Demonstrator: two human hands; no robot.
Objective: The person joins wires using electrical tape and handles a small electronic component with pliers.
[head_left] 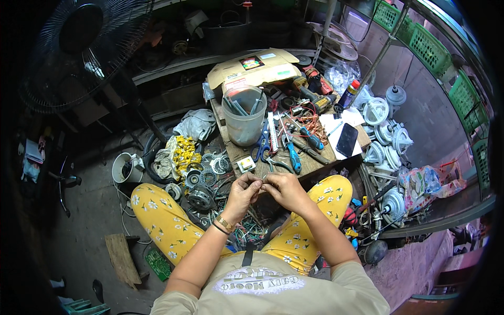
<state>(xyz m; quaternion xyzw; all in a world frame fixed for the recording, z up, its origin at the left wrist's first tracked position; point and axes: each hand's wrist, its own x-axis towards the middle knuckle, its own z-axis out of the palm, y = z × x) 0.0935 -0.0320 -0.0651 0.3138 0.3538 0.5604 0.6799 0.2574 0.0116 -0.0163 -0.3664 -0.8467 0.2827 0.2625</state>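
Observation:
My left hand (243, 193) and my right hand (285, 190) meet just over the near edge of a low wooden worktable (318, 167). Thumb and fingers of each are pinched together, fingertips almost touching. Whatever they hold is too small to make out. Right beyond my fingers lie dark-handled pliers (280, 166) and a small white and yellow box (245, 164). A blue-handled tool (293, 157) and blue-handled scissors (261, 147) rest farther back. Behind them stands a cloudy plastic bucket (243, 127) with grey strips in it.
On the table's right, a black phone (347, 140) lies near copper wire (314, 128) and a power drill (321, 102). Metal motor parts (200, 197) and a yellow cloth (186, 153) crowd the floor at left. White plastic parts (386, 134) pile up at right. A fan (81, 31) stands back left.

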